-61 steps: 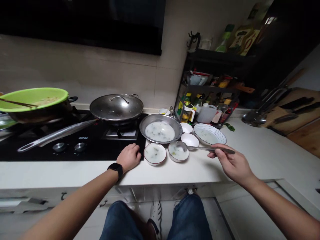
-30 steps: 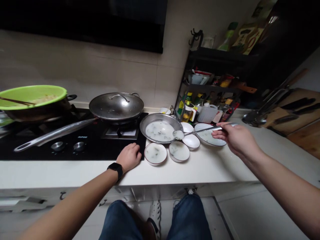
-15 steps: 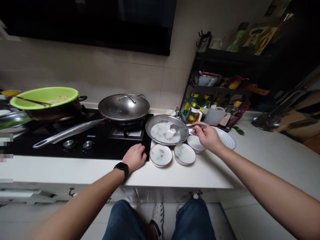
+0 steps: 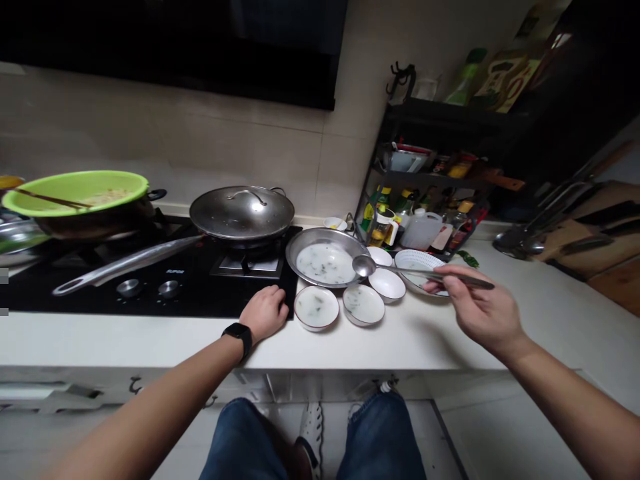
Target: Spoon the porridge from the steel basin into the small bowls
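My right hand [image 4: 480, 310] grips the long handle of a steel spoon [image 4: 364, 266], whose bowl hangs just off the right rim of a steel basin [image 4: 323, 247]. The basin holds thin white porridge with dark green flecks. My left hand [image 4: 264, 312] rests on the counter's front edge beside the black cooktop [image 4: 150, 290], holding nothing. Close to it sit two small white bowls [image 4: 316, 308] [image 4: 363, 304] with a similar porridge. Behind them are two more white bowls [image 4: 387, 285] [image 4: 379, 256] and a blue-patterned dish [image 4: 415, 263], partly hidden by the spoon and my fingers.
On the cooktop stand a lidded wok [image 4: 242, 213] and a dark pan under a green basin [image 4: 75, 192]. Bottles crowd a black rack [image 4: 430, 117] in the corner. Further right on the white counter [image 4: 415, 343] lie a steel ladle [image 4: 515, 245] and wooden boards [image 4: 590, 230].
My right hand has moved right and toward me, carrying the spoon from above the basin to just past its rim. My left hand has stayed on the counter edge.
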`<state>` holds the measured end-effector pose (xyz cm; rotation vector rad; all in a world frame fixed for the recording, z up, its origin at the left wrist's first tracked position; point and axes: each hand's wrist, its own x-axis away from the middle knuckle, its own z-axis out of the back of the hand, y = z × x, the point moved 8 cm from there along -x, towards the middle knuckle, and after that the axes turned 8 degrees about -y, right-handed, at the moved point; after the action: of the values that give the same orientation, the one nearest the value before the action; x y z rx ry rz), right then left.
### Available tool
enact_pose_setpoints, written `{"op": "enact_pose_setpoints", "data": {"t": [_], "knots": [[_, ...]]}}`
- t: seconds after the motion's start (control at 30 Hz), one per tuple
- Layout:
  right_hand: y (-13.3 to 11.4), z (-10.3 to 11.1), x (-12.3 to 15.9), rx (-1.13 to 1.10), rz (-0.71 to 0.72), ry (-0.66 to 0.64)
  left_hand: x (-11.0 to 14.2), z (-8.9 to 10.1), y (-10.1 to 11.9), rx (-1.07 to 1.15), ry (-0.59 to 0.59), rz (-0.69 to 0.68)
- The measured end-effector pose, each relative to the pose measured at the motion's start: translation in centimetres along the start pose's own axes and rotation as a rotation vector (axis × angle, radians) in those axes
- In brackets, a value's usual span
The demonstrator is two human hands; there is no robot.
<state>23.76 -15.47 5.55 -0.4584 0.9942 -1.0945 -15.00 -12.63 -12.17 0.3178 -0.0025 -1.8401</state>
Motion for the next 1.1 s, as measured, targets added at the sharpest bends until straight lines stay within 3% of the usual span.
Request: {"op": "enact_pose_setpoints", "data": {"t": [0.13,0.27,0.43,0.73,1.1], "knots": [[2.5,0.9,2.4,-0.071,-0.134,-0.031,0.0,0.0,0.0,-0.012,-0.002,-0.003],[4.2,-0.3,3.5,-0.046,-0.115,-0.093,0.0,-0.1,-0.2,-0.022,0.002,-0.006],[6.0,-1.8,3.7,-0.222,-0.261,-0.077,0.0,-0.3,-0.3,-0.034,0.009,-0.007],[8.7,-1.3,3.3,-0.454,-0.616,0.113,0.1,-0.1,-0.1,-0.028,0.011,-0.008],[7.5,0.7,0.4,-0.454,-0.569,0.114,0.0,-0.1,-0.1,0.000,0.012,-0.010]]}}
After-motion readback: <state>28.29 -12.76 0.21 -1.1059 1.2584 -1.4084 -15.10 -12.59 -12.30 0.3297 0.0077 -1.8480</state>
